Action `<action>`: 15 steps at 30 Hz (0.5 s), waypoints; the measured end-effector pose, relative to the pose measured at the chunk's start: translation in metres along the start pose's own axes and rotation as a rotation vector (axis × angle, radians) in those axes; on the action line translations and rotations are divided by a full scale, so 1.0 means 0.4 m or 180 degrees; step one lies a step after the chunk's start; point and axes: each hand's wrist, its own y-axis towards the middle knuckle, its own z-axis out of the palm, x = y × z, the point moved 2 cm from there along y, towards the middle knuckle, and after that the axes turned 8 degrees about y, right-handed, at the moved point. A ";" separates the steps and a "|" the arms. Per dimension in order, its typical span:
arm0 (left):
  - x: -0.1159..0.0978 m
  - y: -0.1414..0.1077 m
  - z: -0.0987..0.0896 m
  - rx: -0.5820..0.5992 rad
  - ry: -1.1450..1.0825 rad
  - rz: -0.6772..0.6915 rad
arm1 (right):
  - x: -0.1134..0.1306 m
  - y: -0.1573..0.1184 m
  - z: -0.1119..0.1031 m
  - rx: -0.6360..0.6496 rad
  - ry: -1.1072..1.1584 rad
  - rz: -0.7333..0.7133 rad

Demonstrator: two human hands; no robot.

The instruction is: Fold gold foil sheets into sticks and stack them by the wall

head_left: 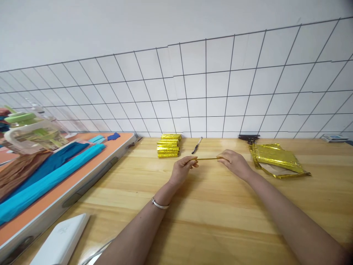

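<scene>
A thin gold foil strip point(207, 159) is stretched level between my hands above the wooden table, seen nearly edge-on. My left hand point(182, 168) pinches one end of it between thumb and fingers, and a silver bangle circles that wrist. The other end is pinched in my right hand point(233, 162). Beyond my left hand, several shiny gold foil rolls point(168, 145) lie side by side in a stack. A pen point(196, 145) rests on the table just past the strip. To the right of my right hand lies a pile of flat gold foil packets point(278, 160).
An orange-topped surface point(121, 141) at left carries turquoise fabric point(55, 176), brown cloth point(24, 169) and a clear jug with a green lid point(33, 129). In front stands a white power bank point(60, 239) beside a cable. A black object point(249, 138) sits against the tiled wall point(217, 84).
</scene>
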 end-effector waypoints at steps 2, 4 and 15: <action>0.003 0.000 -0.002 -0.0075 0.0142 0.0070 | 0.000 -0.006 0.005 0.0038 -0.0294 -0.0088; 0.005 0.001 -0.008 -0.0218 0.0303 0.0148 | 0.006 -0.010 0.008 0.0054 -0.0568 -0.0157; -0.021 -0.006 -0.022 -0.0378 0.1446 0.0576 | 0.034 -0.016 0.020 0.0189 -0.1560 -0.0258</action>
